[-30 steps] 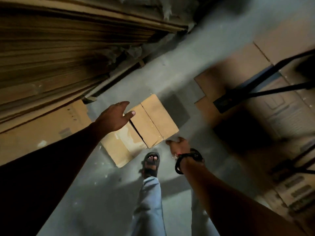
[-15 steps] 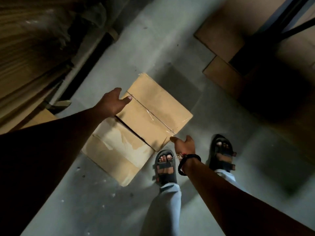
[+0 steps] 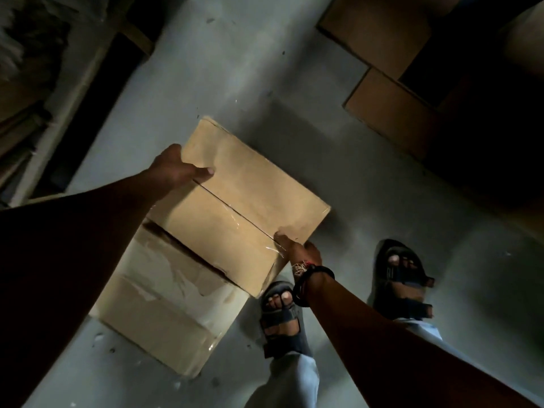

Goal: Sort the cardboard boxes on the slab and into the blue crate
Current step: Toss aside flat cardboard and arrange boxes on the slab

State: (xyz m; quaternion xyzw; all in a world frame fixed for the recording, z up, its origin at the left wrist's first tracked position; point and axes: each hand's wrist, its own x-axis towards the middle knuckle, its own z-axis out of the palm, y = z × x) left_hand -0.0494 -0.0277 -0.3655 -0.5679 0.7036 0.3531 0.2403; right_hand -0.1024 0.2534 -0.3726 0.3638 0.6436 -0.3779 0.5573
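A closed cardboard box (image 3: 247, 201) with a taped centre seam stands on the grey floor in front of me. My left hand (image 3: 176, 169) grips its far left edge, thumb laid across the top. My right hand (image 3: 297, 248) holds the near right corner, thumb on the seam and fingers down the side. A second box (image 3: 164, 313) with torn, peeled tape lies beside it on the near left, touching it. No blue crate is in view.
My two sandalled feet (image 3: 282, 316) (image 3: 403, 278) stand just right of the boxes. Flattened cardboard sheets (image 3: 391, 113) lie on the floor at the upper right, partly in dark shadow. Stacked cardboard and a wooden beam (image 3: 70, 107) line the left side.
Both hands have come down from hovering above the box to hold it at opposite sides. The camera has moved closer over the boxes.
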